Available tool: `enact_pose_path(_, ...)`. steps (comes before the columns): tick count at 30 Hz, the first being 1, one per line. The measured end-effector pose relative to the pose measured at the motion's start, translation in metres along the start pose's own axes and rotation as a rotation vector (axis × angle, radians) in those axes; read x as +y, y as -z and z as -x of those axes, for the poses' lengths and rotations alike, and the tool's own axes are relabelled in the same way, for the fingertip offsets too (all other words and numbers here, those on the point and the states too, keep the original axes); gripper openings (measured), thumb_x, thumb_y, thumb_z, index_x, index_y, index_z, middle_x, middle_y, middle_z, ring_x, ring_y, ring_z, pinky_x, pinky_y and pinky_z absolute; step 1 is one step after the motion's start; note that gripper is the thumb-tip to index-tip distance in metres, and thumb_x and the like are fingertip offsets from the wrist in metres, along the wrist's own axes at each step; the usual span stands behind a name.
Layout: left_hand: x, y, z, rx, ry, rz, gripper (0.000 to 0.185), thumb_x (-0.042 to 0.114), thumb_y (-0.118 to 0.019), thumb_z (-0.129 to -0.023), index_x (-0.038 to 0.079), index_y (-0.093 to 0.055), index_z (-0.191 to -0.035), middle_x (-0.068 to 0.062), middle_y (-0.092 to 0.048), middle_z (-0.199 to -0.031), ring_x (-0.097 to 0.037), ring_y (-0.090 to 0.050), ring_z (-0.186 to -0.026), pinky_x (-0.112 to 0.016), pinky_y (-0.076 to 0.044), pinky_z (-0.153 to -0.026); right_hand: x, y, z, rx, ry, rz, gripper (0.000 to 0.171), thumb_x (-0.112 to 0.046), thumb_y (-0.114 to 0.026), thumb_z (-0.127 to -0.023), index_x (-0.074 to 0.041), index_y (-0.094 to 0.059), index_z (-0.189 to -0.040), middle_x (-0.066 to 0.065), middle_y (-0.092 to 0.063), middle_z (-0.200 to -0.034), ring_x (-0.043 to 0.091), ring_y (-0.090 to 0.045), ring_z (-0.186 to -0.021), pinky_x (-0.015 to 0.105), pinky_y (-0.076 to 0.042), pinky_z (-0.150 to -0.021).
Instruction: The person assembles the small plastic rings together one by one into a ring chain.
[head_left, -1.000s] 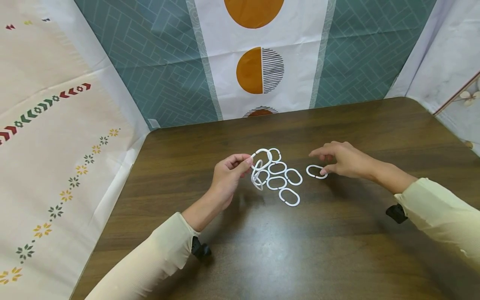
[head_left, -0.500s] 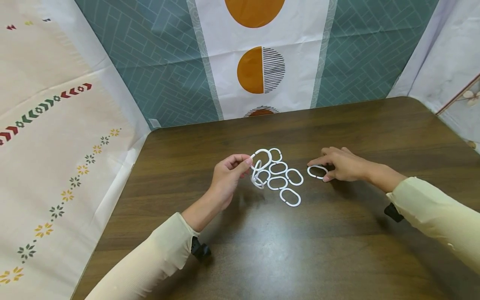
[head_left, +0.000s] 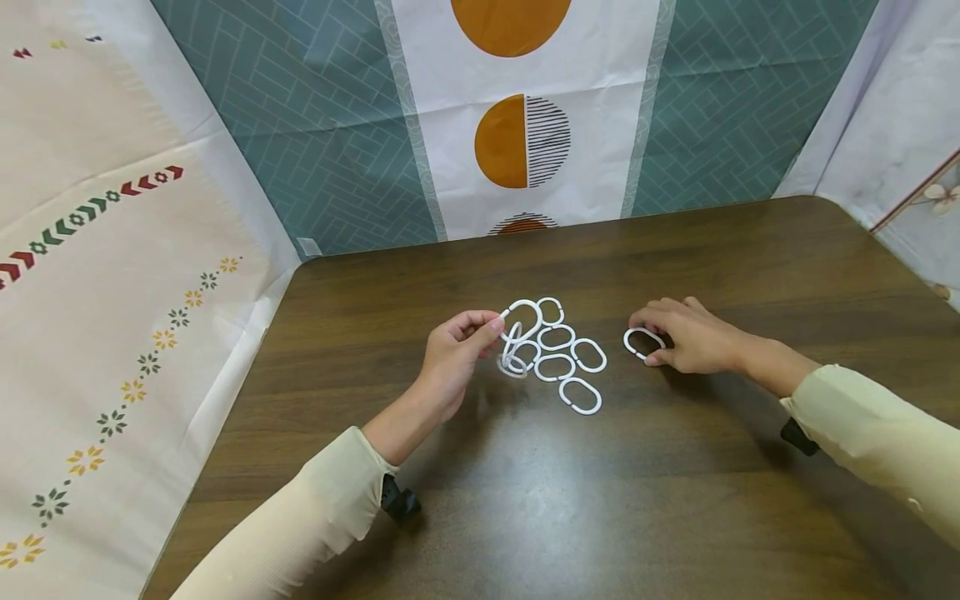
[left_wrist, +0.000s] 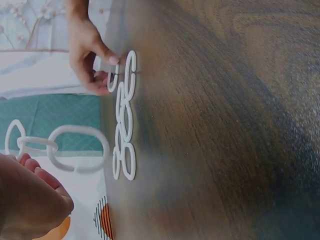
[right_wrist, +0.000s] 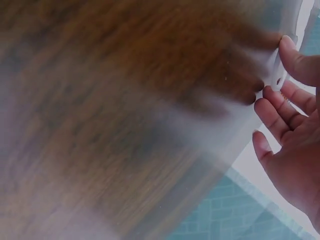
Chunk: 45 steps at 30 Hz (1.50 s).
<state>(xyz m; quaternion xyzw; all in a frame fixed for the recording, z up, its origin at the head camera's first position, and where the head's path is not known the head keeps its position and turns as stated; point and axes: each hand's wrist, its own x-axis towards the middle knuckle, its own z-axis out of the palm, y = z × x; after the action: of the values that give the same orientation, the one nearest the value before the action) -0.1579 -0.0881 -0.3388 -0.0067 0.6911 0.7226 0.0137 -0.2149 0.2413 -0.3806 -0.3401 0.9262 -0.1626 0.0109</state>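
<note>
My left hand pinches a white oval plastic chain link between thumb and index finger, left of the loose links. More links hang joined to it, and the left wrist view shows this short linked chain in the air over the table. At the right, the thumb and fingers of my right hand pinch a single white link low over the tabletop; part of it is hidden by the fingers. Right wrist view: only the end of that link shows between the fingertips.
Several loose white links lie in a cluster between the hands, the nearest link toward me. They rest on a brown wooden table. Behind it hangs a teal and white patterned cloth; a cream embroidered cloth stands along the left.
My right hand has come down on the separate link, taken it between thumb and fingers and drawn it slightly right. The left hand stays put while its hanging chain sways a little.
</note>
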Motion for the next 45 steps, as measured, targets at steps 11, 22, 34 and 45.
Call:
enact_pose_path(11, 0.001, 0.000, 0.001, -0.004, 0.020, -0.010, 0.015, 0.011, -0.068, -0.090, 0.000, -0.066, -0.098, -0.007, -0.063, -0.082, -0.013, -0.058, -0.074, -0.027, -0.046, -0.071, -0.008, 0.009, -0.004, 0.083, 0.069, 0.080, 0.037, -0.026, -0.079, -0.071, -0.009, -0.067, -0.102, -0.006, -0.051, -0.078, 0.011, -0.045, -0.075, 0.036, -0.026, -0.073)
enact_pose_path(22, -0.003, -0.001, 0.000, -0.005, 0.010, -0.019, 0.015, 0.011, -0.068, -0.089, -0.001, -0.067, -0.099, -0.007, -0.064, -0.083, -0.012, -0.059, -0.073, -0.034, -0.048, -0.076, -0.031, 0.030, -0.020, 0.197, 0.092, -0.078, 0.032, -0.024, -0.078, -0.076, -0.013, -0.066, -0.103, -0.006, -0.053, -0.080, 0.013, -0.051, -0.078, 0.037, -0.027, -0.076)
enact_pose_path(34, -0.007, -0.003, 0.000, -0.018, 0.008, -0.021, 0.015, 0.011, -0.068, -0.089, -0.001, -0.067, -0.099, -0.002, -0.064, -0.079, -0.016, -0.059, -0.075, -0.031, -0.047, -0.074, -0.056, 0.048, -0.038, 0.316, 0.181, -0.147, 0.034, -0.022, -0.079, -0.075, -0.012, -0.067, -0.104, -0.006, -0.053, -0.079, 0.011, -0.048, -0.078, 0.036, -0.028, -0.076)
enact_pose_path(45, -0.006, -0.007, 0.001, -0.022, 0.001, -0.025, 0.014, 0.011, -0.069, -0.088, -0.001, -0.068, -0.096, -0.012, -0.064, -0.083, -0.023, -0.058, -0.078, -0.027, -0.046, -0.069, -0.087, 0.056, -0.060, 0.339, 0.250, -0.194, 0.036, -0.024, -0.080, -0.076, -0.012, -0.067, -0.107, -0.005, -0.055, -0.080, 0.014, -0.050, -0.079, 0.035, -0.028, -0.076)
